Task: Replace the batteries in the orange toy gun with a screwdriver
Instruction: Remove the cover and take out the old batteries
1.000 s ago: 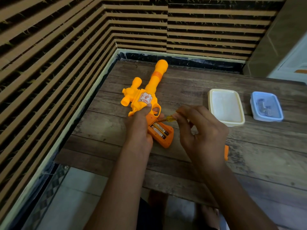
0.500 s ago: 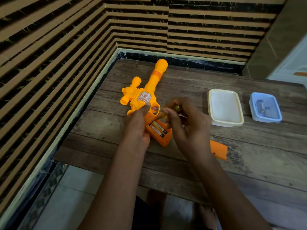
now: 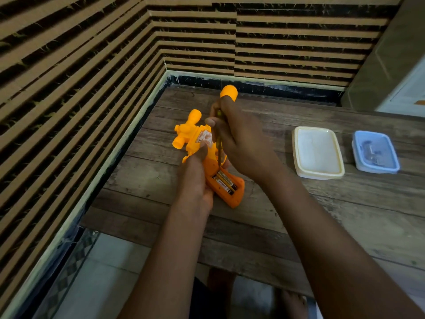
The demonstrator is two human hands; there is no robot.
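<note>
The orange toy gun lies on the wooden table, barrel pointing to the far wall. Its grip is open and two batteries sit side by side in the compartment. My left hand clamps the grip from the left, thumb on the body. My right hand is above the gun, closed around a screwdriver held nearly upright. The screwdriver's tip points down at the top end of the battery compartment. The right hand hides most of the barrel.
A cream lidded box stands to the right of the gun. Further right is a blue lidded box with small items inside. Striped walls close the table's left and far sides. The near table edge runs below my forearms.
My right hand has moved up and left over the gun and turned the screwdriver from lying sideways to pointing down at the compartment. The left hand stays on the grip. The loose orange cover is hidden now.
</note>
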